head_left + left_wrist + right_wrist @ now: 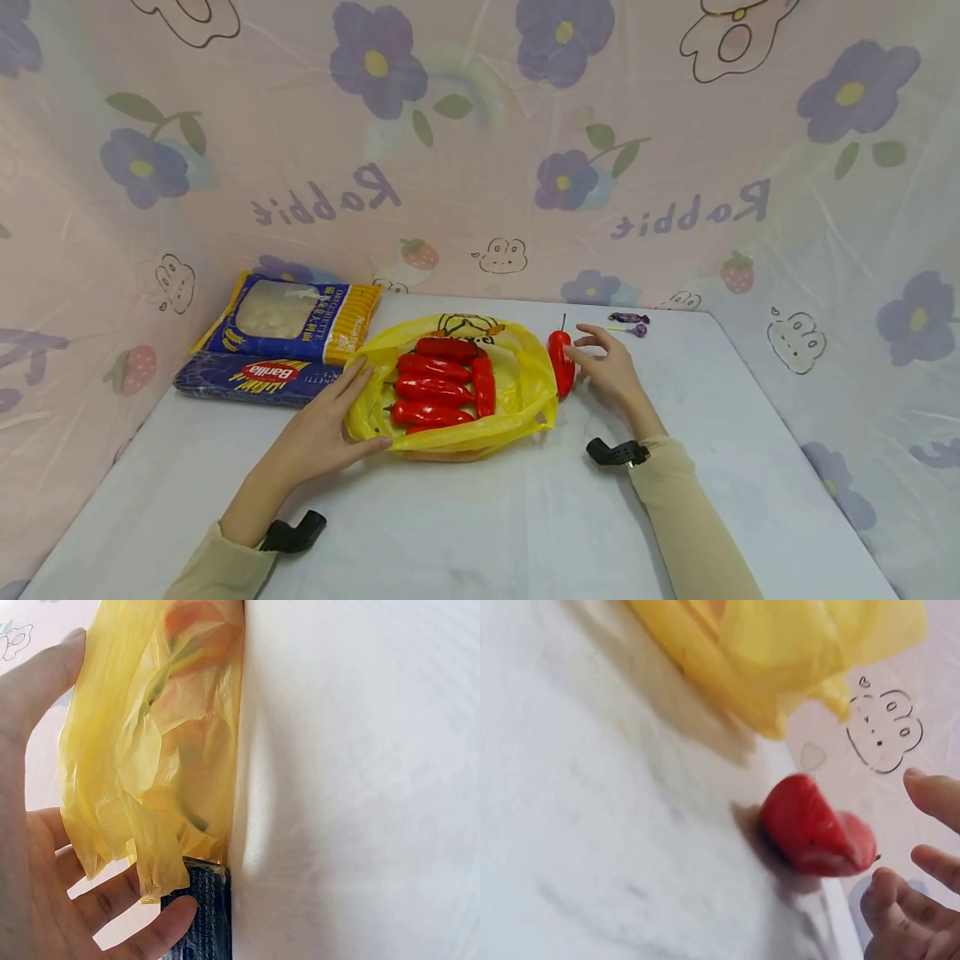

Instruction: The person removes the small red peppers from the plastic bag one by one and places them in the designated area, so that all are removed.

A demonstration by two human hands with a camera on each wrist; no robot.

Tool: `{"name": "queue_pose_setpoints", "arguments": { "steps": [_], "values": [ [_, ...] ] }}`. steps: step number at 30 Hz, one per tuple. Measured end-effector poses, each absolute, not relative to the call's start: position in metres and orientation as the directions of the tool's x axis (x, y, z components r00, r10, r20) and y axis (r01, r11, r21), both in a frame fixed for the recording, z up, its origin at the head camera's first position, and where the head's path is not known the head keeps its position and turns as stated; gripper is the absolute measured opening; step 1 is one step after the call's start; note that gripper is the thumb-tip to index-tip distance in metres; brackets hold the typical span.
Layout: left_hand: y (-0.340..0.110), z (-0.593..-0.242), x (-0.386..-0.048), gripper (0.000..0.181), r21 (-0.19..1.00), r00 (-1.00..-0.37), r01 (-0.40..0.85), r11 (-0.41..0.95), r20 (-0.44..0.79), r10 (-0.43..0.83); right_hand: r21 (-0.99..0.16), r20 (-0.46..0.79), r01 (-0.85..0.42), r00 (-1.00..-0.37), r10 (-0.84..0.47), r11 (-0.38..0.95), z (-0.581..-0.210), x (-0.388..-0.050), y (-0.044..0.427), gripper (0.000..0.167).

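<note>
A yellow plastic bag (517, 429) lies with its mouth spread wide, and several glossy red chili peppers (431, 389) lie inside it. My left hand (318, 435) rests against the bag's left side, thumb at the front rim and fingers spread; the left wrist view shows the fingers apart around the yellow film. One more red pepper (560, 364) lies outside, just right of the bag, stem toward the back. Beside that pepper is my right hand (611, 379), its fingers spread. In the right wrist view a gap shows between the fingertips and the pepper (810, 829).
Left of the bag lies a dark blue Barilla spaghetti pack (247, 382), with a blue and yellow orecchiette bag (281, 312) behind it. A lollipop (639, 331) and a purple wrapped candy (628, 318) lie at the back right. A printed curtain (480, 192) borders the white table (510, 525).
</note>
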State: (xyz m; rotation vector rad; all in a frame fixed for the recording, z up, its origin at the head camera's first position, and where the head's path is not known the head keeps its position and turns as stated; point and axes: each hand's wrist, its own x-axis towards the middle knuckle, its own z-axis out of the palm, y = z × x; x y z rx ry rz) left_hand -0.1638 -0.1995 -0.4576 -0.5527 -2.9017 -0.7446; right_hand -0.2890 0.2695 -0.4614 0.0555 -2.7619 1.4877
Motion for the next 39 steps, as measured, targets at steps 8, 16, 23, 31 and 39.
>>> {"name": "queue_pose_setpoints", "arguments": {
  "steps": [8, 16, 23, 31, 39],
  "values": [
    [-0.199, -0.457, -0.164, 0.113, 0.446, -0.932, 0.364, 0.818, 0.178, 0.317, -0.83, 0.171, -0.169, -0.984, -0.046, 0.531, -0.434, -0.274, 0.254, 0.063],
    [-0.199, -0.457, -0.164, 0.113, 0.441, -0.931, 0.364, 0.82, 0.179, 0.317, -0.829, 0.285, -0.301, -0.952, -0.107, 0.471, -0.399, -0.254, 0.228, 0.059],
    [-0.199, -0.459, -0.164, 0.114, 0.445, -0.929, 0.37, 0.816, 0.185, 0.321, -0.822, 0.335, -0.374, -0.927, -0.166, 0.428, -0.383, -0.24, 0.203, 0.057],
    [-0.199, -0.46, -0.164, 0.114, 0.449, -0.932, 0.362, 0.817, 0.179, 0.315, -0.802, 0.376, -0.443, -0.896, -0.236, 0.401, -0.378, -0.234, 0.18, 0.055],
    [-0.199, -0.459, -0.164, 0.114, 0.453, -0.933, 0.36, 0.816, 0.171, 0.316, -0.805, 0.35, -0.422, -0.905, -0.241, 0.416, -0.388, -0.232, 0.171, 0.054]
  ]
}}
